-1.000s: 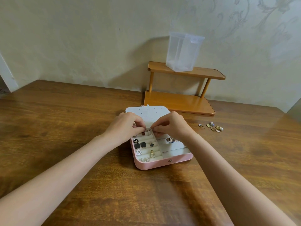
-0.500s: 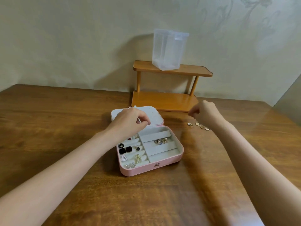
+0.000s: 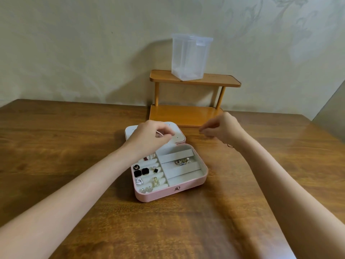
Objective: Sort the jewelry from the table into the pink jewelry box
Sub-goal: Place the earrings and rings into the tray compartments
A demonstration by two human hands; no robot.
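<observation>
Pink jewelry box (image 3: 186,187): many earrings sorted; right hand (image 3: 222,129) fingertips pinched, contents unclear; left hand (image 3: 149,139) curled, grip indeterminate; more likely remains.

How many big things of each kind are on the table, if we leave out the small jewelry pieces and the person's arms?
pink jewelry box: 1
wooden two-tier shelf: 1
clear plastic container, standing on the shelf's top board: 1
Total: 3

My left hand (image 3: 149,139) hovers over the open pink jewelry box (image 3: 183,186) on the brown wooden counter (image 3: 74,146); my right hand (image 3: 224,130) has its fingers (image 3: 204,131) curled.
</observation>
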